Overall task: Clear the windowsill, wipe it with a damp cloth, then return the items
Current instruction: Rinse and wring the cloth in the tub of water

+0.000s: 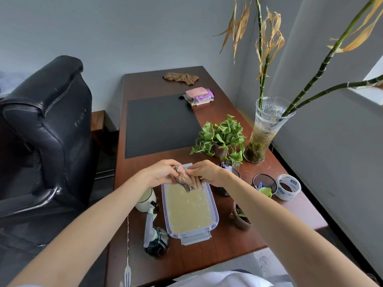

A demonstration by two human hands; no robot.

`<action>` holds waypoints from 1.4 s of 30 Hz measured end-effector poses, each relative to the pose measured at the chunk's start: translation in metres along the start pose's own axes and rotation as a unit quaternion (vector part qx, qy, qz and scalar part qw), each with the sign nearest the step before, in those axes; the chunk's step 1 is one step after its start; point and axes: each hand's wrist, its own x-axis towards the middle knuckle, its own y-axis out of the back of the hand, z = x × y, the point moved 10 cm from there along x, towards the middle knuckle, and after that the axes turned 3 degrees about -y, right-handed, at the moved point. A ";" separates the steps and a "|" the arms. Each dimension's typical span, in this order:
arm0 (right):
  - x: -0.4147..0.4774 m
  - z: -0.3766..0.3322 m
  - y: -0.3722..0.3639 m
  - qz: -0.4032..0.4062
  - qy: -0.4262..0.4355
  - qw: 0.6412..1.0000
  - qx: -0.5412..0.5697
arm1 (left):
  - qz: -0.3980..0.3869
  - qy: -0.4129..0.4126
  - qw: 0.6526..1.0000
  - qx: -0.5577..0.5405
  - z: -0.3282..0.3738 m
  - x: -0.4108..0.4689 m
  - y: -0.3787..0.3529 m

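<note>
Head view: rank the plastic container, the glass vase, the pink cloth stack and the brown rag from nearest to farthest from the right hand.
1. Plastic container: just beneath the right hand.
2. Glass vase: by the desk's right edge.
3. Pink cloth stack: beyond the vase, at the mat's far corner.
4. Brown rag: at the desk's far end.

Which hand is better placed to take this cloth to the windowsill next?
Probably the right hand: it grips the cloth together with the left hand, and the windowsill lies on its side, past the desk's right edge.
</note>
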 end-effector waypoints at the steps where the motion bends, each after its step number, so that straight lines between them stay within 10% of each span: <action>1: -0.002 -0.001 0.006 0.020 -0.003 0.999 0.028 | 0.012 -0.016 1.000 0.000 0.006 0.000 0.003; 11: -0.021 0.001 0.052 0.129 -0.033 0.973 0.190 | 0.118 -0.108 0.987 0.018 0.043 0.000 0.026; 17: -0.042 0.013 0.060 0.076 -0.044 0.984 0.158 | 0.024 -0.136 0.990 0.002 0.070 0.008 -0.016; 22: -0.087 0.040 0.122 0.271 -0.053 0.946 0.171 | -0.048 -0.144 0.978 0.143 0.091 0.012 -0.071; 30: -0.197 0.083 0.201 0.418 0.022 0.878 0.231 | -0.192 -0.204 0.880 0.383 0.119 -0.013 -0.217; 36: -0.318 0.144 0.268 0.496 0.001 0.866 0.062 | -0.295 -0.230 0.752 0.542 0.115 -0.047 -0.365; 42: -0.437 0.228 0.311 0.482 -0.080 0.872 -0.023 | -0.250 -0.308 0.797 0.455 0.133 -0.063 -0.492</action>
